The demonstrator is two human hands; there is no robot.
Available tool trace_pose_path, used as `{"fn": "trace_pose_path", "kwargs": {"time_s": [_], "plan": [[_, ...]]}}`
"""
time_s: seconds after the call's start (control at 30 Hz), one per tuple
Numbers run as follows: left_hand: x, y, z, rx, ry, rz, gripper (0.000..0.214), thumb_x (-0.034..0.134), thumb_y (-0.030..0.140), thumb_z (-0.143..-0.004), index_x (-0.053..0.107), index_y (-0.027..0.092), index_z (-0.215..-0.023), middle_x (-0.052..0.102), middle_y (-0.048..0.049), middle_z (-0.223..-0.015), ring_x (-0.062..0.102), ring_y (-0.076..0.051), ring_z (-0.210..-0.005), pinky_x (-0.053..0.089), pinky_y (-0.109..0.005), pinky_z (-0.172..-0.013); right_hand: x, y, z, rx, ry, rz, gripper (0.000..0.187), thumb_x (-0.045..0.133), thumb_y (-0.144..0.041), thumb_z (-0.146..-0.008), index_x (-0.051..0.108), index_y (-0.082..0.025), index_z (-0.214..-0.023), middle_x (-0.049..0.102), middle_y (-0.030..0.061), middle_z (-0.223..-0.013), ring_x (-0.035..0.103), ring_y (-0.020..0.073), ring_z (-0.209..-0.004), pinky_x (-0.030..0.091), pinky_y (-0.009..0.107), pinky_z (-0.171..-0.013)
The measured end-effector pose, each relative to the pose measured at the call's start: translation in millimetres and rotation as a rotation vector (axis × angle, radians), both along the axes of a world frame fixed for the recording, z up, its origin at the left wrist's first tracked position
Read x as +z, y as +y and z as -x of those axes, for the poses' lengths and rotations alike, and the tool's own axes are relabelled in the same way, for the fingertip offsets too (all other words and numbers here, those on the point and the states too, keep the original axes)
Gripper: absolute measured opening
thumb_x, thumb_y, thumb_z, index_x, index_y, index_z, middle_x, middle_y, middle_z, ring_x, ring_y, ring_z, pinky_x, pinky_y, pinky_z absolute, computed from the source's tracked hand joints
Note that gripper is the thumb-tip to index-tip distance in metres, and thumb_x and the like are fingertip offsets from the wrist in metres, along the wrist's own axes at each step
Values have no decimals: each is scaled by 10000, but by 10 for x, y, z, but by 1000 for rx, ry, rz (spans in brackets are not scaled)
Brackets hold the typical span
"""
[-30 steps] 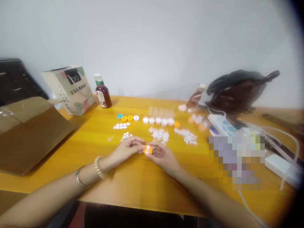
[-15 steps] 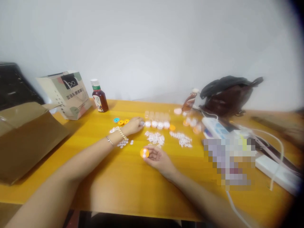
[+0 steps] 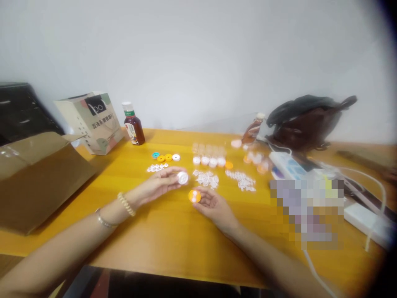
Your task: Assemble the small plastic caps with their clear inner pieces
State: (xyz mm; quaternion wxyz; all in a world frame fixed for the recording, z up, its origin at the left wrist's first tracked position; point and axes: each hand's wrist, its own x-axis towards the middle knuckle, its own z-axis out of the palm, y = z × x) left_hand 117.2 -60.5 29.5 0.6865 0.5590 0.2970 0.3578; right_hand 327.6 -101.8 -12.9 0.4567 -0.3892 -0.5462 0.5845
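My left hand [image 3: 163, 182] holds a small white round cap [image 3: 182, 178] between its fingertips, above the yellow table [image 3: 173, 236]. My right hand [image 3: 212, 203] holds an orange round cap [image 3: 194, 196] with small white pieces in it, just right of and below the white cap. The two caps are close but apart. Behind my hands lie piles of small white pieces [image 3: 206, 178], a row of white caps [image 3: 208, 160], and a row of teal, orange and white discs [image 3: 166, 157].
An open cardboard box [image 3: 37, 178] stands at the left, with a paper bag [image 3: 93, 122] and a dark drink bottle [image 3: 132, 124] behind it. At the right lie a power strip [image 3: 288, 163], cables, a dark bag [image 3: 305, 122] and a tipped bottle [image 3: 252, 129].
My left hand reached out to the row of white caps, then came back holding a white cap near the orange cap. My right hand stayed put with the orange cap.
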Motion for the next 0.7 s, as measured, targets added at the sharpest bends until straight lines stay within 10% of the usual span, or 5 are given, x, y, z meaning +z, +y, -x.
{"fn": "trace_pose_path", "kwargs": {"time_s": [0.7], "plan": [[-55, -231, -72, 16, 147, -68, 366, 634, 227, -755, 559, 200, -1113, 614, -59, -1036, 599, -150, -884, 427, -341, -888, -17, -20, 17, -59, -77, -61, 340, 673, -244, -659, 583, -215, -985, 653, 14, -819, 623, 135, -745, 525, 318, -774]]}}
